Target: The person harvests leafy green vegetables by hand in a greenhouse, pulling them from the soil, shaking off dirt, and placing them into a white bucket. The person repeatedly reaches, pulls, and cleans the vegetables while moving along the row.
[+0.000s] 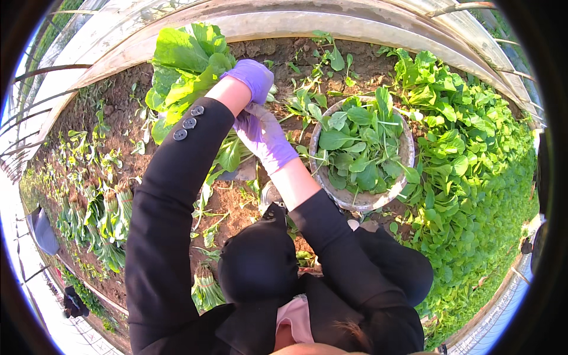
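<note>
My left hand [251, 80], in a purple glove, is closed around a bunch of leafy greens [191, 62]. The broad leaves spread to the left, and pale stem ends show just right of the glove. Below it, my right hand [265, 136], also gloved in purple with soiled fingers, reaches in against my left wrist. Its fingertips are partly hidden there, so what they grip cannot be made out. More cut greens [230, 155] lie on the ground beneath my hands. A round, dirt-stained basin [410, 153] holding loose green leaves [361, 146] stands right of my right hand.
Dense greens [470, 177] grow along the right. Several tied bunches [113, 208] lie on the soil at left, and another bunch [205, 286] lies beside my knee [259, 262]. A pale plastic-sheet wall [310, 22] with curved ribs [53, 71] borders the far side.
</note>
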`<state>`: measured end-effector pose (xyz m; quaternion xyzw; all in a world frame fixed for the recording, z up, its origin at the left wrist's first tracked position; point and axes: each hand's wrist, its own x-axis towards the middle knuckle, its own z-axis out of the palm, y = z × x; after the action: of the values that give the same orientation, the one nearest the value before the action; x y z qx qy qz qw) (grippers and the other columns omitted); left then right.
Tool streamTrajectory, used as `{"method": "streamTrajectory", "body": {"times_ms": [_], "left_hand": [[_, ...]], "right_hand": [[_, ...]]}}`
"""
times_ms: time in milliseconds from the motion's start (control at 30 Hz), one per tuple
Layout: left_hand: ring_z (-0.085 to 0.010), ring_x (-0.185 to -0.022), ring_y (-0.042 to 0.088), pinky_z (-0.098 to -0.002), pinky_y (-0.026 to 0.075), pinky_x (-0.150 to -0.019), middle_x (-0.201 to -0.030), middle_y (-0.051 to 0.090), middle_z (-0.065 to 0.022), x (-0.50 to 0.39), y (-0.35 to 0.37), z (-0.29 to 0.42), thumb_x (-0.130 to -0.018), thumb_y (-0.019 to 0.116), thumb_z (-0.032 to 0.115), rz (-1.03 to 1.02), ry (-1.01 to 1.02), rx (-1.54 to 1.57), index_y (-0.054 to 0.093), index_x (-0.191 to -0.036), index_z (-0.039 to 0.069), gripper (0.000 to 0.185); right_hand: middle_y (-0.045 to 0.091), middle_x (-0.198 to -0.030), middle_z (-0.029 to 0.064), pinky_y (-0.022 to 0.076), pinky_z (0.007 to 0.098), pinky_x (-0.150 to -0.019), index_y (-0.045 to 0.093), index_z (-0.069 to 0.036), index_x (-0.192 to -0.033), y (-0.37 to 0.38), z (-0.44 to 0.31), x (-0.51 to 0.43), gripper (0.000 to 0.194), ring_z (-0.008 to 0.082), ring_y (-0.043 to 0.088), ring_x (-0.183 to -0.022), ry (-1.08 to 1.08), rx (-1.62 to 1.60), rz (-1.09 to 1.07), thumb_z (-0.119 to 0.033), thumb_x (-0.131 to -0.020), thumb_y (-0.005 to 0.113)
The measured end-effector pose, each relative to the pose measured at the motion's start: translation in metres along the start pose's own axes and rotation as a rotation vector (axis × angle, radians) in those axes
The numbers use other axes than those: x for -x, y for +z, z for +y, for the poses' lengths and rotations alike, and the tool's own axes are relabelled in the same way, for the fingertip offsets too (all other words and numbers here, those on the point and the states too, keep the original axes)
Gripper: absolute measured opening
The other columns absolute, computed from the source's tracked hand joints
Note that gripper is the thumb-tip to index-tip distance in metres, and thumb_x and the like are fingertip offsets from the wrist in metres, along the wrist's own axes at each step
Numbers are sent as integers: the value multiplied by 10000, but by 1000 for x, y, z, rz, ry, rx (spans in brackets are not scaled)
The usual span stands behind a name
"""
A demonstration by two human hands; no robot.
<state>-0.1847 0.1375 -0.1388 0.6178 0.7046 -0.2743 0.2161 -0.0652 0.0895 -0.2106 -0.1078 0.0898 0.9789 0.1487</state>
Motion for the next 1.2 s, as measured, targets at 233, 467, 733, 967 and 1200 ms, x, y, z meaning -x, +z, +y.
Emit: {"method": "streamTrajectory", "body": {"times_ms": [233, 467, 733, 967, 1200], "left_hand": [[-358, -913, 680, -426, 550, -784, -953, 697, -199, 5, 12, -5, -657, 732, 259, -47, 33, 182, 564, -1212, 0, 635], [-338, -1078, 602, -396, 482, -908, -1140, 622, -188, 73, 35, 36, -588, 859, 436, 128, -46, 128, 228, -1478, -36, 1190], [-330, -1293, 433, -409, 331, -1087, -1363, 448, -171, 95, 121, 57, -602, 810, 377, 637, -151, 111, 256, -1488, 17, 1105], [-363, -1349, 356, -455, 284, -1114, -1447, 370, -179, 90, 144, 55, -561, 840, 414, 692, -70, 272, 246, -1483, 6, 1170], [-352, -1412, 276, -449, 210, -1162, -1484, 308, -225, 100, 140, 46, -602, 806, 208, 673, 5, 609, 183, -1494, -8, 1109]], "right_hand": [[659, -1118, 82, 520, 298, -733, 573, -73, -1259, -65, -68, 27, 325, 153, 643, -901, -533, 895, 485, -218, -970, 534], [637, -1194, 86, 470, 380, -985, 592, -63, -1224, -76, -60, -25, 406, 226, 607, -1079, -218, 514, 209, -382, -1005, 471], [620, -1227, 60, 421, 310, -1016, 580, -32, -1272, -74, -42, -1, 460, 151, 570, -1119, -183, 932, 150, -390, -987, 534], [526, -1360, 113, 398, 308, -1033, 451, -51, -1392, -46, -19, 10, 601, 180, 508, -1223, -395, 1458, -5, -201, -877, 723], [608, -1220, 79, 449, 285, -970, 523, -40, -1317, -52, -11, 4, 445, 138, 563, -1110, -484, 1385, 22, -139, -911, 675]]}}
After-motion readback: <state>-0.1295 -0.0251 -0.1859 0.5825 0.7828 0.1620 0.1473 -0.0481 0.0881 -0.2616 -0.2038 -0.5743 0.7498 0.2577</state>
